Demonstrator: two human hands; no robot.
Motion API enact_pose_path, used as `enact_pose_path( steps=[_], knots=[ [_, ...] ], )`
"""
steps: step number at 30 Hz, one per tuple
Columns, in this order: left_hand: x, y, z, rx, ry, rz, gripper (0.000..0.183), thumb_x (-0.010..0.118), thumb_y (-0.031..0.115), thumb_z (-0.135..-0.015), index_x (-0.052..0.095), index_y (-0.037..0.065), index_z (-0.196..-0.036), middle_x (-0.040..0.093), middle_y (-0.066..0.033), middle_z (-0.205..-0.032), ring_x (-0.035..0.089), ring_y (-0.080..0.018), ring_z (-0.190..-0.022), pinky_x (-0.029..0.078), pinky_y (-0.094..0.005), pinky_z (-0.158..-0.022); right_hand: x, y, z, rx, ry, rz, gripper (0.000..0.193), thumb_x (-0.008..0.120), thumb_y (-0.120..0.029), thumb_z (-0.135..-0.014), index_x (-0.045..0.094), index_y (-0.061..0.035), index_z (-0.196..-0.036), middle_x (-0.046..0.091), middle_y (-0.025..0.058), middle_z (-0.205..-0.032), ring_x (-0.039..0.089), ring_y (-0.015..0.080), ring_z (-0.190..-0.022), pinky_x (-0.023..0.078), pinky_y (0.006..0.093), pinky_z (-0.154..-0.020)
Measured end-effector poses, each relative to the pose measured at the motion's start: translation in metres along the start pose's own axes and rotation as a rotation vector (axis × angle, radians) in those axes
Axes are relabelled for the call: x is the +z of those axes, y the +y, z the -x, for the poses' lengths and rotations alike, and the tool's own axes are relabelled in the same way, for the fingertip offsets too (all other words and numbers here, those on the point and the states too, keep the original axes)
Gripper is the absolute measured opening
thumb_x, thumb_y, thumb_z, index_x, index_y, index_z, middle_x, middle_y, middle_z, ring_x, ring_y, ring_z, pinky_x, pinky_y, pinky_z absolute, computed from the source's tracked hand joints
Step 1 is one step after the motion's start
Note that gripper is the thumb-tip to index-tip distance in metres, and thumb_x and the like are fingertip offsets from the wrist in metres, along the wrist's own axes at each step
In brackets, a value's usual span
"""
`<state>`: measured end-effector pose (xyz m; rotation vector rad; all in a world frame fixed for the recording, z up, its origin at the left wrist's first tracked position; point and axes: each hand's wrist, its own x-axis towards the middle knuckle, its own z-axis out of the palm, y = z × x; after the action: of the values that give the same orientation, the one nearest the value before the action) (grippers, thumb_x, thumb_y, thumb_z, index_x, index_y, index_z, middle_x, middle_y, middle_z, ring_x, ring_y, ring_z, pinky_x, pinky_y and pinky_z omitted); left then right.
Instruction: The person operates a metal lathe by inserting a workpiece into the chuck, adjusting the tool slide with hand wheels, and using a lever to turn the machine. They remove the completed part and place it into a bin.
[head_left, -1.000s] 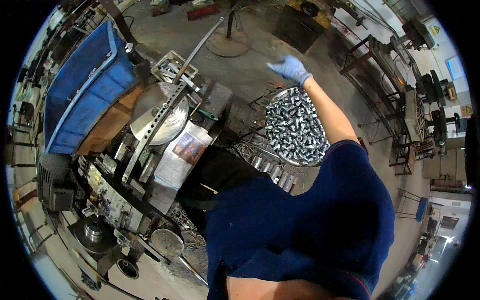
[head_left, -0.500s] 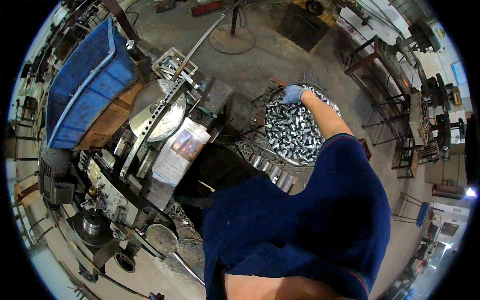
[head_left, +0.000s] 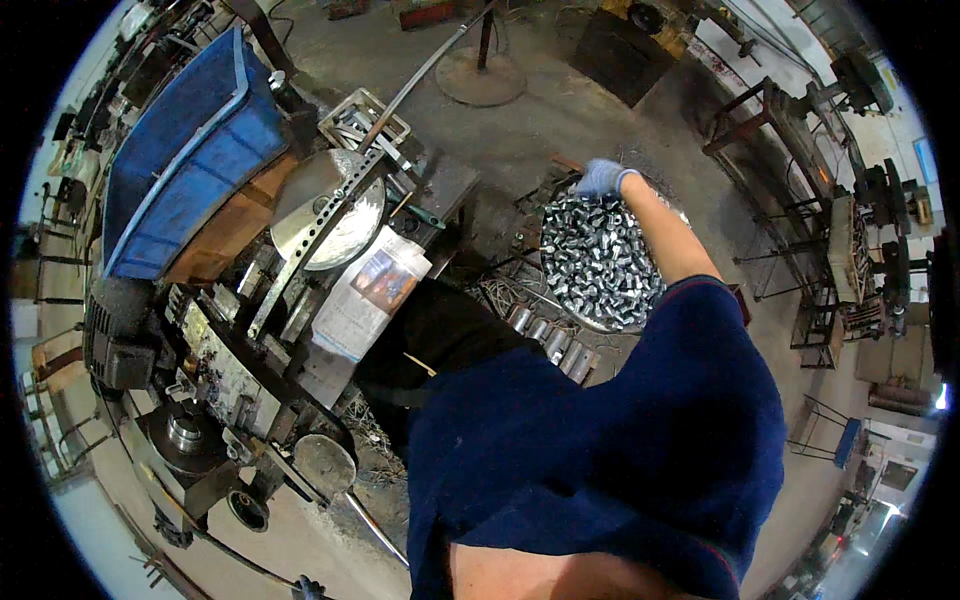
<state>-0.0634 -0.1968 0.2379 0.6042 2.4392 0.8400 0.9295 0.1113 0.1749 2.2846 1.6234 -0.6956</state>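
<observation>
My right hand (head_left: 603,180), in a grey-blue glove, is at the far edge of a round basin heaped with short shiny metal pieces (head_left: 600,265). Its fingers curl downward close together. Whatever they hold, if anything, is hidden. At the lower edge a gloved hand (head_left: 309,588), seemingly my left, is mostly cut off. It lies by the end of a long dark rod (head_left: 225,562), and its fingers cannot be made out. Left of my body stands a machine bench with a round metal disc (head_left: 335,235), a perforated bar (head_left: 300,255) and a folded newspaper (head_left: 370,295).
A large blue bin (head_left: 190,170) stands at the left on a cardboard box (head_left: 225,225). Behind the disc is a crate of metal parts (head_left: 365,120). Metal cylinders (head_left: 550,345) lie in a row near the basin. Steel racks (head_left: 770,150) line the right side.
My right hand has drawn up slightly from the metal pieces toward the basin's far edge. The whole view has shifted a little. A bit more of the gloved hand at the lower edge shows.
</observation>
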Motion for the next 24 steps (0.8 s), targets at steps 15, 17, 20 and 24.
enact_pose_path(
  steps=[15,17,20,24],
  knots=[
    [0.248,0.343,0.139,0.313,-0.95,0.669,0.044,0.057,0.04,-0.088,0.057,0.005,-0.115,0.062,-0.0083,-0.103,0.06,-0.0187,-0.088,0.049,-0.0338,-0.078,-0.055,-0.414,0.176,-1.649,0.19,-0.881,0.034,0.077,-0.022,-0.065,0.068,-0.011,-0.096,0.055,0.0146,-0.12,0.055,0.0304,-0.108,0.045,0.0376,-0.091],
    [0.258,0.349,0.17,0.273,-1.043,0.979,0.044,0.056,0.039,-0.088,0.054,0.006,-0.117,0.061,-0.0093,-0.105,0.061,-0.0226,-0.091,0.05,-0.037,-0.08,-0.055,-0.438,0.191,-1.697,0.204,-0.861,0.036,0.076,-0.02,-0.065,0.067,-0.0101,-0.098,0.054,0.0151,-0.122,0.054,0.0307,-0.11,0.045,0.038,-0.09],
    [0.277,0.337,0.175,0.116,-1.054,1.334,0.035,0.056,0.035,-0.089,0.056,0.007,-0.112,0.062,-0.0084,-0.102,0.061,-0.0235,-0.091,0.052,-0.0372,-0.08,-0.044,-0.449,0.195,-1.637,0.117,-0.88,0.036,0.075,-0.018,-0.064,0.066,-0.0073,-0.097,0.053,0.0175,-0.121,0.054,0.0329,-0.108,0.044,0.0384,-0.091],
    [0.266,0.343,0.171,0.146,-0.943,1.281,0.028,0.059,0.033,-0.088,0.061,0.007,-0.097,0.064,-0.0024,-0.086,0.06,-0.0133,-0.076,0.051,-0.0286,-0.069,-0.041,-0.457,0.2,-1.634,0.198,-0.758,0.037,0.075,-0.027,-0.065,0.066,-0.0065,-0.095,0.05,0.0198,-0.122,0.051,0.0355,-0.11,0.042,0.0414,-0.093]
  ],
)
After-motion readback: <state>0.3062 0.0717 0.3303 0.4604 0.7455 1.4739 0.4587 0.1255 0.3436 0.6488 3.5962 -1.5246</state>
